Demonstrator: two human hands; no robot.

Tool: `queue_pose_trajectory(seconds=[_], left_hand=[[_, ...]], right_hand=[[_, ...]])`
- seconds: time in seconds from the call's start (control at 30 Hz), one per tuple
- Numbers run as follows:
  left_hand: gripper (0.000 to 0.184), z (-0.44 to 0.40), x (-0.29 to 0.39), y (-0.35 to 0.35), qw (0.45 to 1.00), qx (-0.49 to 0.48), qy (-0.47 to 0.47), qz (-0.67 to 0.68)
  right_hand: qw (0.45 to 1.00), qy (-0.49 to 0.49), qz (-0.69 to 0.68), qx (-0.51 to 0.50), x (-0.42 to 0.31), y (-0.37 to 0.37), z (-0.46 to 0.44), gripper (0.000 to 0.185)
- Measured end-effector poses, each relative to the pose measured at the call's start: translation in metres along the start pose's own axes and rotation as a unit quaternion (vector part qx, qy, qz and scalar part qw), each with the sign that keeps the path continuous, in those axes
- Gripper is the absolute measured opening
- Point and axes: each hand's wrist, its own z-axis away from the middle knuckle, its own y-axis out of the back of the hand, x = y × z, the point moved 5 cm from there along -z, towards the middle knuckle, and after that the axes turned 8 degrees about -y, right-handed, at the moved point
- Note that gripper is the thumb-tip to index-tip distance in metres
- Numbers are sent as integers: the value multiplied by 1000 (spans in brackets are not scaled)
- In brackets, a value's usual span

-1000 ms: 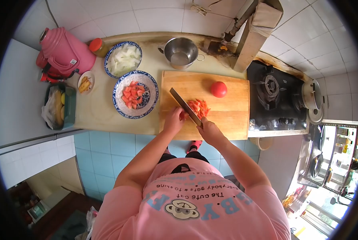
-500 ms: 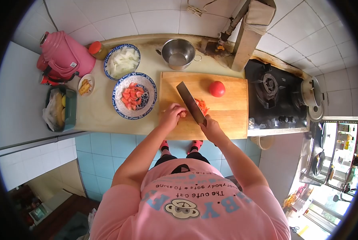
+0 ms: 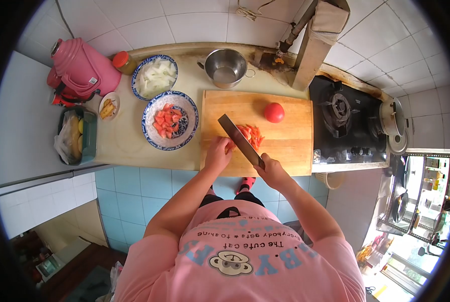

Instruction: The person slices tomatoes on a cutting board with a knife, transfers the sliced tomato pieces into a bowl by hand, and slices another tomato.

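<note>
My right hand [image 3: 273,169] is closed round the handle of a cleaver [image 3: 239,139], its broad blade slanting up and left over the cutting board [image 3: 295,146]. Just left of the blade, my left hand [image 3: 219,152] has its fingers bent in on a piece of tomato, mostly hidden by them. Cut tomato pieces [image 3: 255,136] lie along the blade's right side. Farther back on the board sits a whole tomato [image 3: 274,112], touched by neither hand.
Left of the board, a patterned bowl [image 3: 190,122] holds tomato chunks, and a plate [image 3: 136,83] holds pale slices. A metal pot [image 3: 225,68] stands behind. A gas stove [image 3: 330,143] is at right; a pink thermos [image 3: 86,70] and green bin [image 3: 89,138] at left.
The cleaver has shifted slightly left and toward me with my right hand. My left hand has moved a little nearer to me. More cut tomato shows beside the blade.
</note>
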Motion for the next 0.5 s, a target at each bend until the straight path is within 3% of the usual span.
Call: queue_pose_trajectory(seconds=[0.5], left_hand=[[18,-5,-7,-4,1000,18,9,17]], right_hand=[[997,19,78,13,-12,-26,-36,25]])
